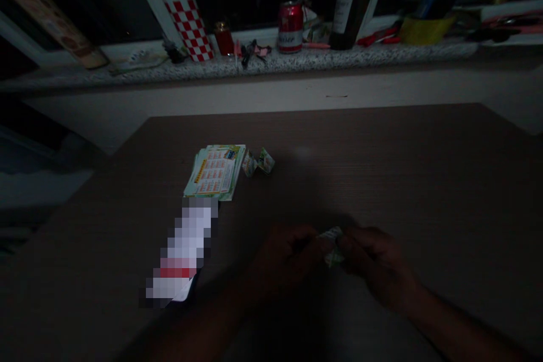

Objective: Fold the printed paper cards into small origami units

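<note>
Along the window in front of you ran a speckled sill (169, 76). Toward its left end you had a patterned tube (46, 8), slanting in your view, then a white bottle (190, 25) with red checks on its lower part and a small red jar (223, 39) just beside it. Farther right stood a red can (291, 28), a dark bottle (345, 14) with a pale label and a yellow tub (426, 31). On your table (403, 169), a phone (184, 249) glowed, its screen blurred into blocks.
</note>
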Motion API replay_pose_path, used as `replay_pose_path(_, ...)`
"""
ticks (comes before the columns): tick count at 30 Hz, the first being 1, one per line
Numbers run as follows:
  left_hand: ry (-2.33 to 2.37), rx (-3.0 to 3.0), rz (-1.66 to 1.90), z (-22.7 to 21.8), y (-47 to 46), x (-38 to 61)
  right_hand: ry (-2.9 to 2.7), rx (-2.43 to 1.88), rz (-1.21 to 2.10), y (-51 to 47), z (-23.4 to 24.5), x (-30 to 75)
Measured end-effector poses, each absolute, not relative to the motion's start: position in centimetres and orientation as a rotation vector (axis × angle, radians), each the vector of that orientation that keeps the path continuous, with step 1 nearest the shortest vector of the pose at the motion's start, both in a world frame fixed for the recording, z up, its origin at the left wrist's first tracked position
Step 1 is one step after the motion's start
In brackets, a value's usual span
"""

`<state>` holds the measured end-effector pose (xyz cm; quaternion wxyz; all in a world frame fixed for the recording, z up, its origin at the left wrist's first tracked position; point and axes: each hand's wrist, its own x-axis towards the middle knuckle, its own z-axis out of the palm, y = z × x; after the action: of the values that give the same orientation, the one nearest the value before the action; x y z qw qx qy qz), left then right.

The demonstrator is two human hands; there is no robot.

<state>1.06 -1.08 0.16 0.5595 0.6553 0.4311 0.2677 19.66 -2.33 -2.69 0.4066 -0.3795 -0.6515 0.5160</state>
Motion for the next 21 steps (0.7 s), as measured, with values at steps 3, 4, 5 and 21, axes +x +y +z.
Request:
replay_pose_path(3, 0.987, 1.549, 0.562, 0.38, -1.06, 0.84, -1.642, -0.932, 1.344, -2.23, -2.90, 19.85)
replay_pose_path(4, 0.963, 1.559, 0.541, 0.45, -1.04, 0.77, -1.657, -0.925, 1.345, -2.18, -2.98, 19.92)
replay_pose_path(5, 0.936, 1.568, 0.519, 0.50, -1.03, 0.73, -1.672, -0.922, 1.334, -2.16, -3.03, 19.98)
replay_pose_path(21, 0.884, 1.770, 0.538, 0.66, -0.78, 0.82, -1.820, -0.932, 1.325, -2.15, -3.01, 20.18)
